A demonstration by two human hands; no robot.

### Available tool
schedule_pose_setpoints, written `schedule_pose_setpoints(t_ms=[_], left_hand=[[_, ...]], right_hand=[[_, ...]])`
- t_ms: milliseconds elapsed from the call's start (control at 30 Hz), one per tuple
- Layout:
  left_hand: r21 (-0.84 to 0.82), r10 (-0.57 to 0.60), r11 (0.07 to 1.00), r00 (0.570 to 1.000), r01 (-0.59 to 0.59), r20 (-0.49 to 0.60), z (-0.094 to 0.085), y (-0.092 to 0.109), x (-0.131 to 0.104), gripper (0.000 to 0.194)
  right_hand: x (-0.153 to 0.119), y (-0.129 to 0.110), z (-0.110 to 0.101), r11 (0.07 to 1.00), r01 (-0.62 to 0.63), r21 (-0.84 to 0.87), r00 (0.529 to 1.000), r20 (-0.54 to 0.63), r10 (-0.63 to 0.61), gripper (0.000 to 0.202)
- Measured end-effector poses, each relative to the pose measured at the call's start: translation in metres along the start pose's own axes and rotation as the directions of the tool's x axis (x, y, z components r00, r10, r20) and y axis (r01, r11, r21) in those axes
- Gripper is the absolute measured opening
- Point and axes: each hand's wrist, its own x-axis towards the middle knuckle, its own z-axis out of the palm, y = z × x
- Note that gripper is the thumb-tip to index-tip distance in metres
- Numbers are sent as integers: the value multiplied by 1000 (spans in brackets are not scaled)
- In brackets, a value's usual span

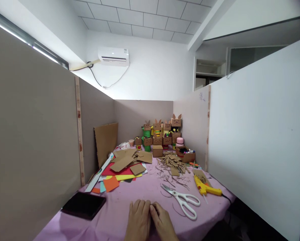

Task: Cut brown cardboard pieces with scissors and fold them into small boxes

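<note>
My left hand [139, 217] rests at the near side of the table, back up, with its fingers together and bent down. Close against it lies my right hand [162, 219], its fingers curled and its thumb toward the left hand. No object shows in either hand; the palms are hidden. To the right of my hands, scissors [183, 200] with white handles lie with their blades pointing away to the left. Farther right is a yellow hot glue gun [207, 189]. A dark tablet [83, 205] lies flat on the left.
A purple cloth [137, 187] covers the table. Coloured paper [111, 183] and cardboard sheets [123, 163] are piled left. Cardboard scraps [173, 162] lie at centre right. Several cardboard animal figures [157, 140] stand behind, beside a box of markers [186, 155]. Partitions [252, 134] flank both sides.
</note>
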Motion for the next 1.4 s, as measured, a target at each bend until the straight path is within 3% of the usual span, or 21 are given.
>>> schedule_pose_setpoints(t_ms=[267,633,800,1067,1400], left_hand=[[-42,-85,995,996,86,31,-3,11,11,24],[-67,-167,981,966,183,197,-14,21,13,19],[-88,-170,978,968,189,185,-13,18,13,25],[-86,-118,988,986,129,118,-1,11,0,33],[-108,-123,984,979,142,165,-4,11,6,31]], right_hand=[[1,-4,-1,999,-11,43,1000,-22,12,37],[-5,-1,-6,989,-43,142,999,14,41,32],[-3,-1,-9,986,-18,167,998,58,8,21],[-7,-3,-6,987,34,155,998,44,-41,21],[-2,-4,-6,999,-1,51,1000,9,1,11]])
